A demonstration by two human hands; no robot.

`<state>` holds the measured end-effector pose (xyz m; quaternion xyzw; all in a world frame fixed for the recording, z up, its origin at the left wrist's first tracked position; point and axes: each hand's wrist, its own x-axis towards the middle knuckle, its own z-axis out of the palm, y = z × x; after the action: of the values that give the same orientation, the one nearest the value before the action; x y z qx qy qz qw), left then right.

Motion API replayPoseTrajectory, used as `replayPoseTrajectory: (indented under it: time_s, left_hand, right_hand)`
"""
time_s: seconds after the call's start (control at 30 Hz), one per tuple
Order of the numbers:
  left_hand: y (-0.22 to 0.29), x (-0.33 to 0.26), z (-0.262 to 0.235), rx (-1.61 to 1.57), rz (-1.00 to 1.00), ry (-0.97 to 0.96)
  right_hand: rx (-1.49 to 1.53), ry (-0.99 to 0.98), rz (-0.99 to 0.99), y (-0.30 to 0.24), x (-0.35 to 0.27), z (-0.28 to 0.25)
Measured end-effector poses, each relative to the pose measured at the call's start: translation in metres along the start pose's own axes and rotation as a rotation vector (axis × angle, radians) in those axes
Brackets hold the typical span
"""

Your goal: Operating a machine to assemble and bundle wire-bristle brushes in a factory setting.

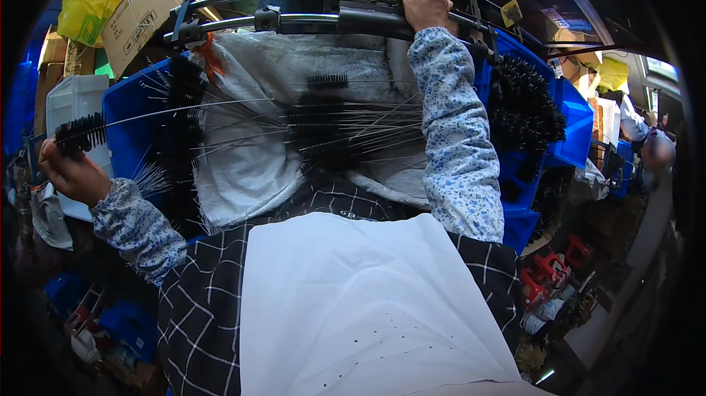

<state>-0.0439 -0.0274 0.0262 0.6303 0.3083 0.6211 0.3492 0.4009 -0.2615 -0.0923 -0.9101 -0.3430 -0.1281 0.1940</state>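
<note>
At the far left, my left hand (73, 175) is closed on a wire-stemmed bottle brush (82, 131) with black bristles. Its thin wire stem stretches right, over the white sack cloth (239, 138) across my lap. More black wire brushes (320, 127) lie in a bundle on that cloth, their stems fanning right under my right forearm. Up at the machine (305, 6), with its metal rods and black cylinder, is my right hand (429, 0). Its fingers are bent against the machine beside the cylinder's end; what they pinch is too small to make out.
Blue bins (132, 127) stand on both sides of my lap, with masses of black brushes (526, 105) in the right one. A cardboard box (151, 17) and yellow bags (92, 2) are at the back left. Red stools (548, 267) stand low at the right.
</note>
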Motion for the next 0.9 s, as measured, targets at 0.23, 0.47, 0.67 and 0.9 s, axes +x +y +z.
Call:
replayPoseTrajectory:
  time_s: [0.23, 0.47, 0.67, 0.9]
  left_hand:
    - [0.008, 0.005, -0.045, 1.212, 0.647, -0.055]
    - [0.013, 0.003, -0.033, 1.340, 0.706, -0.073]
    - [0.004, 0.000, 0.000, 1.203, 0.657, -0.071]
    - [-0.008, -0.001, -0.010, 1.075, 0.416, -0.033]
  right_hand:
    - [0.018, 0.015, -0.004, -0.028, -0.002, 0.001]
    - [0.042, -0.033, 0.052, -0.073, 0.001, 0.008]
    - [-0.067, -0.023, 0.005, -0.086, 0.000, 0.009]
    - [-0.076, 0.002, -0.053, -0.012, 0.003, -0.004]
